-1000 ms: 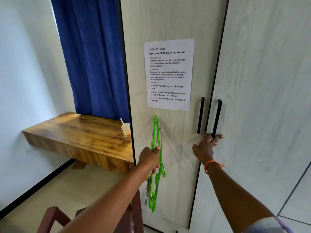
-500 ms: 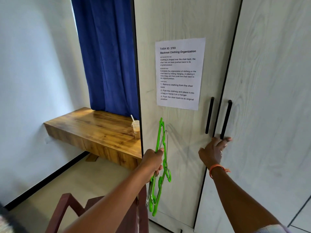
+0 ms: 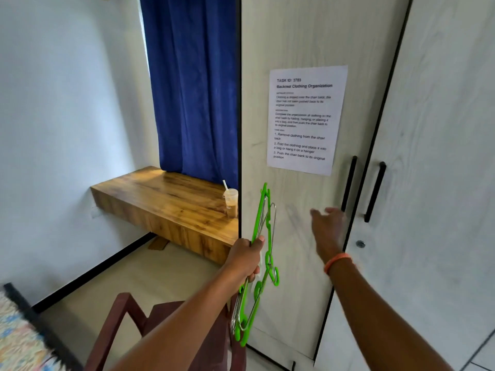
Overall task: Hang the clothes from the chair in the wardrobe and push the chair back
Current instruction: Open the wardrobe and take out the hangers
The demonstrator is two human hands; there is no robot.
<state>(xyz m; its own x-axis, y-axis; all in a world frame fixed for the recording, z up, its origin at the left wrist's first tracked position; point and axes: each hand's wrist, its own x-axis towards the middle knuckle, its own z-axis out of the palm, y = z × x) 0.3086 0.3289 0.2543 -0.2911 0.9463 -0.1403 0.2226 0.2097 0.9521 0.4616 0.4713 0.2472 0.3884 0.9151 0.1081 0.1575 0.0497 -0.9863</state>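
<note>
The left hand (image 3: 245,259) grips a bunch of hangers (image 3: 258,266), green plastic ones with at least one wire one among them, fingers curled round them near the middle. The hangers stand nearly upright just in front of the wardrobe (image 3: 302,236), near its left edge. The right hand (image 3: 326,227) is blurred, its fingers loosely spread and holding nothing, raised before the wardrobe's left door just left of the left handle (image 3: 349,183); whether it touches the door cannot be told. An orange band (image 3: 337,262) circles that wrist. Both wardrobe doors are closed, and the right handle (image 3: 375,191) is free. A printed sheet (image 3: 305,119) is stuck on the left door above the hands. The chair (image 3: 160,330), dark red wood, stands below the left arm, close to the wardrobe's lower left corner; no clothes show on the part in view. Left of the wardrobe a wooden surface (image 3: 160,199) carries a cup (image 3: 231,202) with a straw, right against the wardrobe's side, and a blue curtain (image 3: 192,84) hangs behind it.
</note>
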